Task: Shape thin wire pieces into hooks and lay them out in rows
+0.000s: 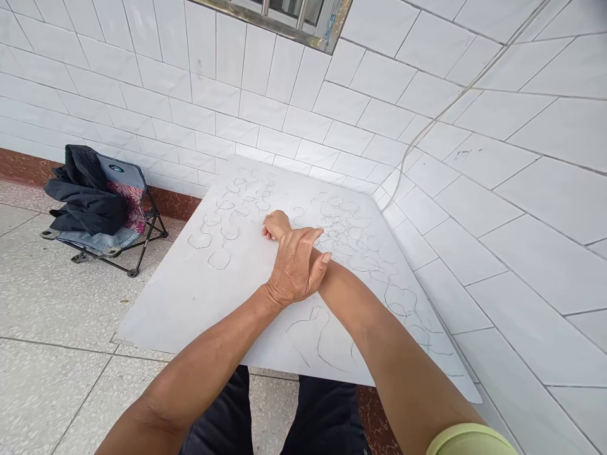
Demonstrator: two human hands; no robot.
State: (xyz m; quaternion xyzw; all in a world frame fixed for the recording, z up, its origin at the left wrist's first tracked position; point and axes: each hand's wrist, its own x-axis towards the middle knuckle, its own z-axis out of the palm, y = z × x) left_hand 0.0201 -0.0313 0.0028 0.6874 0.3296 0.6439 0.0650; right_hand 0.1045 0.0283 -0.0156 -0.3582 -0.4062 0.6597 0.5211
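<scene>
A white board [199,297] lies in front of me, covered with blank white jigsaw pieces [351,237] that show only as thin outlines. My right hand [275,224] reaches across to the middle of the board. Its fingers are curled into a fist that presses down among the pieces, and whatever is under them is hidden. My left hand [296,268] rests on top of my right forearm just behind the wrist, fingers stretched and thumb out, holding nothing. A few separate pieces [219,259] lie left of the fist.
A small folding stool [118,218] with a dark jacket and cloth on it stands on the tiled floor at the left. White tiled walls close in behind and on the right. A thin cable [427,129] runs down the wall to the board's far corner.
</scene>
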